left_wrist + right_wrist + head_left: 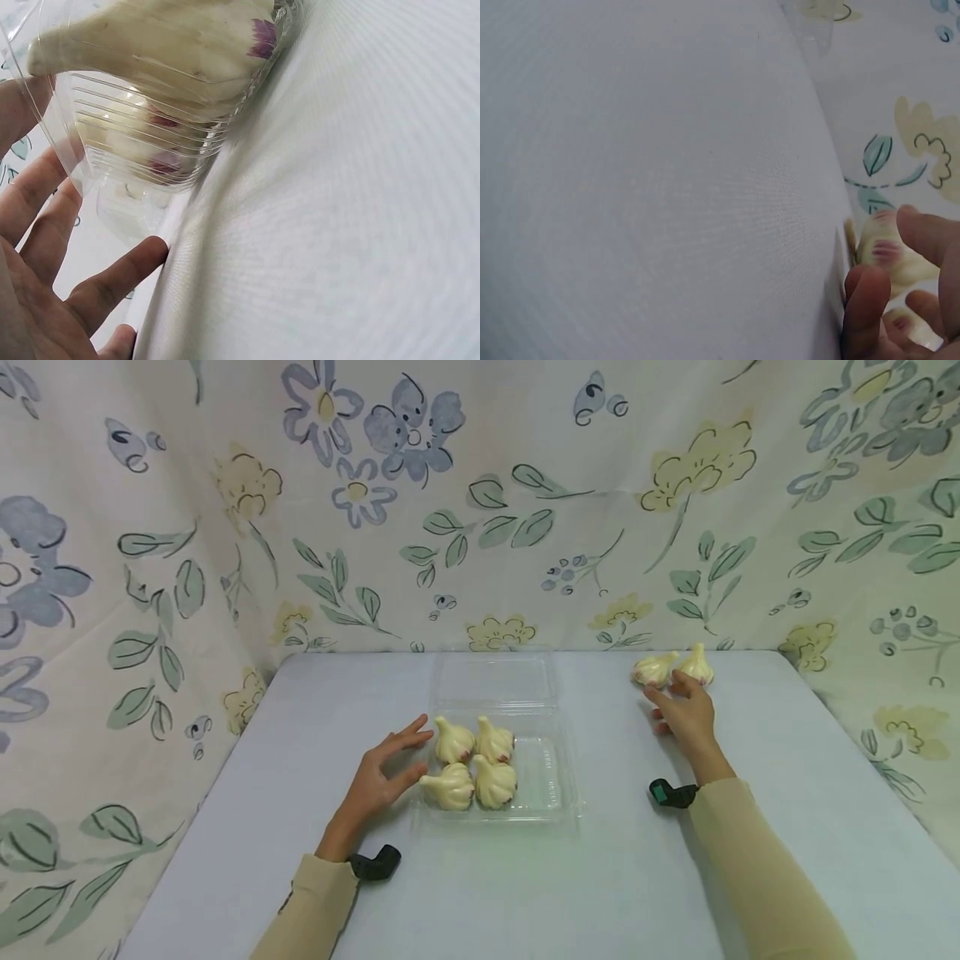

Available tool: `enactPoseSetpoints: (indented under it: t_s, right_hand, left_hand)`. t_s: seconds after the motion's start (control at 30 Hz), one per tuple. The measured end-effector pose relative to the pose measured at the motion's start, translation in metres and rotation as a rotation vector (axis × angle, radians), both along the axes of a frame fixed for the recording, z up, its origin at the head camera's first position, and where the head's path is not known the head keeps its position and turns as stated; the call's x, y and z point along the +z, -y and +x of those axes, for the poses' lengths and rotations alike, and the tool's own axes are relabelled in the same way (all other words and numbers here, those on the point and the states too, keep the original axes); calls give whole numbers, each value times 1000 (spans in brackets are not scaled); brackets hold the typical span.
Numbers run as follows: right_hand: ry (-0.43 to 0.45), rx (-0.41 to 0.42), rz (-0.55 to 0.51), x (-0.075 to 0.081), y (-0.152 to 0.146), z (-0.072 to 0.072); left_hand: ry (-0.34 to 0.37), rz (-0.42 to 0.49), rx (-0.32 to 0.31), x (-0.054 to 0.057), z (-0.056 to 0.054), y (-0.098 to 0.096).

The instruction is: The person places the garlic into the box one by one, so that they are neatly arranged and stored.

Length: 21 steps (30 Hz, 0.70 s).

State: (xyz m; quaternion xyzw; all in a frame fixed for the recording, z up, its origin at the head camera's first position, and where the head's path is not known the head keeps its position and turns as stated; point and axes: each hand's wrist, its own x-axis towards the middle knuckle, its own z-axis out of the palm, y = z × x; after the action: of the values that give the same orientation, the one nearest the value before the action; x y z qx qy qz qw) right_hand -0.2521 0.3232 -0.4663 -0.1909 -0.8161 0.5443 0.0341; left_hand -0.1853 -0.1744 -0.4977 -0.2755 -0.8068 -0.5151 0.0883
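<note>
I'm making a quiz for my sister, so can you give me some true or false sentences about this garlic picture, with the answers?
1. Four garlic bulbs are in the clear box. True.
2. The lid is closed over them. False: the lid is open, behind the box's filled part.
3. The right hand is by two more bulbs near the table's back edge. True.
4. The left hand is holding a bulb. False: the left hand is empty, beside the box.
5. The sleeves are beige. True.

White table [615,885] under clear plastic container [538,768] and 2 garlic bulbs [652,671].
</note>
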Motion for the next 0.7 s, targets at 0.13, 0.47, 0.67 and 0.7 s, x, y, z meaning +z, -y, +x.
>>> enactPoseSetpoints:
  t_s: [0.13,0.47,0.67,0.7]
  right_hand:
    - [-1,3,19,-1,-2,-7]
    - [39,24,52,-2,-6,-21]
    - [45,11,70,-4,-7,-28]
    - [43,11,76,-5,-7,-29]
  left_hand:
    - [6,-3,-3,0,0,0]
    - [4,-5,8,-1,0,0]
    - [-1,-6,11,-1,0,0]
    - [2,-5,11,0,0,-1]
